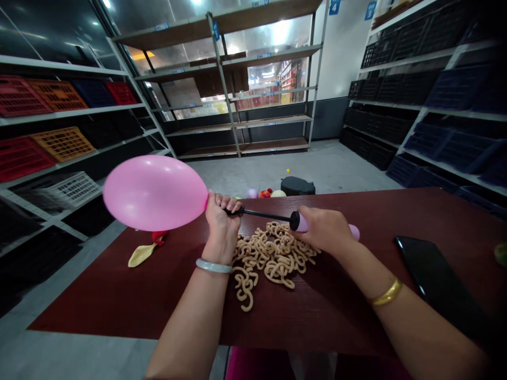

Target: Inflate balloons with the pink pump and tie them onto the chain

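1. My left grip is closed around the neck of the pink balloon and the black end of the pump.
2. My right grip is wrapped around the pump's purple part, so the pump spans the gap between both grips.
3. The pink balloon is inflated, jutting out to the left of my left grip, up off the desk.
4. Below the pump, curly beige pieces lie heaped on the desk.
5. A limp yellow balloon lies left, beside something red.
6. A flat black device rests near my right forearm.
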`<state>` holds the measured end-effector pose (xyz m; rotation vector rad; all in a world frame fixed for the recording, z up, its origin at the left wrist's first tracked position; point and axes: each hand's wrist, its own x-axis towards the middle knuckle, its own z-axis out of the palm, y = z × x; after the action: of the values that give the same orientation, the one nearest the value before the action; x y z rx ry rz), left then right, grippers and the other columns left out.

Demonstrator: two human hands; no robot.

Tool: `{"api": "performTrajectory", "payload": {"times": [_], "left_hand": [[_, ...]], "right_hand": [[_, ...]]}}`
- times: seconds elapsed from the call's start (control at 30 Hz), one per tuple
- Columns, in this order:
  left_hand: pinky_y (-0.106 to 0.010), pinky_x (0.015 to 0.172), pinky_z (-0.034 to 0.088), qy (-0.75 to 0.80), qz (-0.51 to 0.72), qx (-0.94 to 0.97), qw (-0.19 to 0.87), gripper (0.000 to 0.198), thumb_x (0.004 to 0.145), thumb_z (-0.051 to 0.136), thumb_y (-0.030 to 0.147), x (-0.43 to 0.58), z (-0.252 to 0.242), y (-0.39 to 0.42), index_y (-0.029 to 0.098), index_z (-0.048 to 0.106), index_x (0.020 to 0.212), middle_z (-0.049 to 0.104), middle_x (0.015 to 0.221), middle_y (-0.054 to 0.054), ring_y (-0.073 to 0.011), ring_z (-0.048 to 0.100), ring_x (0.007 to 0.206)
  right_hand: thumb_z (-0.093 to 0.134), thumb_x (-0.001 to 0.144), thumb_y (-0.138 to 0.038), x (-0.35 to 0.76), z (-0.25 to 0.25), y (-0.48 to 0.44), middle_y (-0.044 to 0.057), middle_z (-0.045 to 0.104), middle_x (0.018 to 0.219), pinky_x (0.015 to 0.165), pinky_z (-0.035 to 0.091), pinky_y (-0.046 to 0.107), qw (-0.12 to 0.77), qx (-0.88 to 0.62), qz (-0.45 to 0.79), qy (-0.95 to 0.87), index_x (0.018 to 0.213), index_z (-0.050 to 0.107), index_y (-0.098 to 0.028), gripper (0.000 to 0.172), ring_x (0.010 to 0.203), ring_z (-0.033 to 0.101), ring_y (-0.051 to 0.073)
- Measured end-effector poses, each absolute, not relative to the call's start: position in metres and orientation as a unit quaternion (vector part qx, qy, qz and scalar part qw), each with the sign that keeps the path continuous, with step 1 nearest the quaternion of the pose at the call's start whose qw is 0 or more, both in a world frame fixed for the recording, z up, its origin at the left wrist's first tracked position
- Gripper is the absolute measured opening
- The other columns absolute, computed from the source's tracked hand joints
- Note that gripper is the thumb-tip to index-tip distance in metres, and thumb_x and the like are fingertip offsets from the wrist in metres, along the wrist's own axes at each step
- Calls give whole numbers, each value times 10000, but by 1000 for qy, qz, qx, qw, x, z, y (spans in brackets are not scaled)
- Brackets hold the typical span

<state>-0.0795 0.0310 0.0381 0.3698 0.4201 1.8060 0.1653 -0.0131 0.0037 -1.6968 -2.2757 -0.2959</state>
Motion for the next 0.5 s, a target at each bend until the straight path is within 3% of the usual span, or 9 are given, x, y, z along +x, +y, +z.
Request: {"api": "performTrajectory", "payload": {"times": [0.5], "left_hand": [[-230, 421, 267, 215, 727, 179, 627, 494, 873, 581, 489, 12, 6, -6, 195, 290, 603, 284, 476, 67, -73, 291, 387]], "right_hand": [[600, 765, -529, 129, 2, -31, 49, 682, 867, 570, 316, 288, 154, -590, -85, -788, 913, 531, -234, 338, 763, 645, 227]]}}
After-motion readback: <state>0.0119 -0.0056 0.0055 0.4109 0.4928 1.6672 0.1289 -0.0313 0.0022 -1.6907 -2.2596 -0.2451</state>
